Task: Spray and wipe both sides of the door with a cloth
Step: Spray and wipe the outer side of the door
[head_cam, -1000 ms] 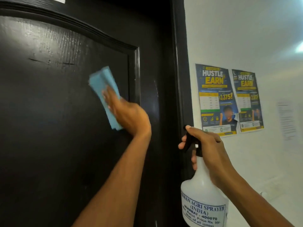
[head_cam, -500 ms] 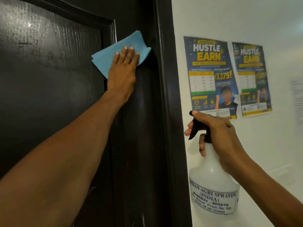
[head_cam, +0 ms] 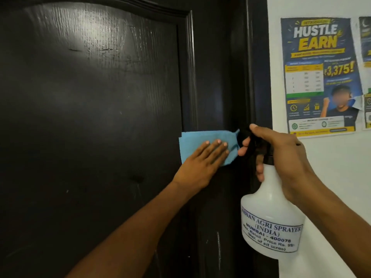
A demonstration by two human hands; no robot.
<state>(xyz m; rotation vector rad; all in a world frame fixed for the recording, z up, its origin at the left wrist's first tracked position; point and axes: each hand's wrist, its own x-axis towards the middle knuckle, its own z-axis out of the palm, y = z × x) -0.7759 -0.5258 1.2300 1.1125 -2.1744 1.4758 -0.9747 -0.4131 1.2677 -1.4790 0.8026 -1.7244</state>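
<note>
A: Why does the person's left hand (head_cam: 200, 161) lie flat on the folded light-blue cloth (head_cam: 195, 140)?

B: Its fingers (head_cam: 218, 145) are straight and close together, pressing the cloth against the glossy black wooden door (head_cam: 90, 97). A flat palm spreads the pressure, so more of the cloth rubs the surface. Wiping looks like the step in hand.

A: Where on the door is the cloth?

B: Towards the door's right edge. It covers part of the raised moulding (head_cam: 188, 67) round the door's panel and the flat strip beside it.

A: And the right hand (head_cam: 285, 157)?

B: It grips the white plastic spray bottle (head_cam: 271, 217) by its black trigger head, with the thumb on top and the fingers curled round the trigger and neck. The bottle hangs upright just off the door's right edge, in front of the dark frame (head_cam: 259, 57). Its nozzle points at the door, just beside the cloth. Held so, the person can likely spray again without setting anything down.

A: What else is near the door?

B: A blue-and-yellow printed poster (head_cam: 319, 73) is stuck on the white wall (head_cam: 331, 177) to the door's right.

A: How far along is the job?

B: Only this face of the door shows, so the other side cannot be judged.
</note>
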